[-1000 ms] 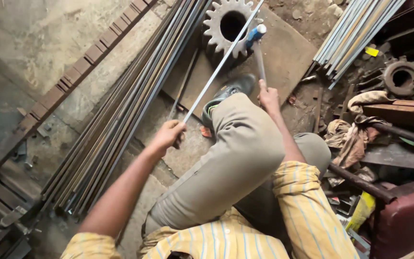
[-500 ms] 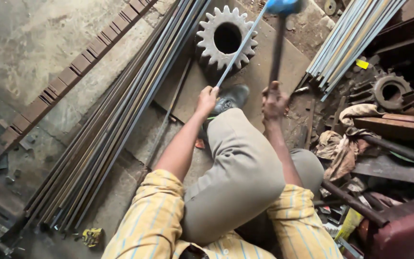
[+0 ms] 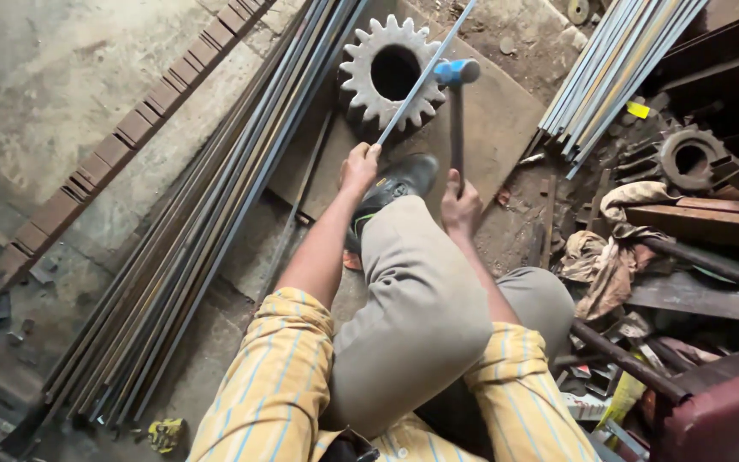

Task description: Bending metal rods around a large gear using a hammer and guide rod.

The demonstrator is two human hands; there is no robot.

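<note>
The left hand (image 3: 358, 167) is closed around the lower end of a thin metal rod (image 3: 421, 81). The fingers are wrapped tight on the rod, with the thumb on top. The rod runs up and to the right from the hand, crosses the face of the gear (image 3: 391, 75) and leaves the top edge of the view.

The right hand (image 3: 461, 205) is clamped on the lower end of the hammer (image 3: 456, 111) handle. All fingers are curled round the handle. The handle stands nearly vertical in the view. The blue hammer head sits at the top of the handle, at the point where the rod passes, just right of the gear. Whether the head touches the rod cannot be told.

The gear is a large pale toothed wheel with a round bore. It lies flat at the upper end of a brown plate (image 3: 498, 128) on the floor.

A black shoe (image 3: 395, 184) rests on the plate, between the two hands and just below the gear. The bent knee, in grey trousers (image 3: 421, 299), fills the middle of the view. Both sleeves are yellow with stripes.

A long bundle of bars (image 3: 207, 231) lies left of the plate and runs diagonally. A second bundle (image 3: 617, 68) lies upper right. A smaller dark gear (image 3: 690, 158) and rags (image 3: 609, 257) lie at right among scrap.
</note>
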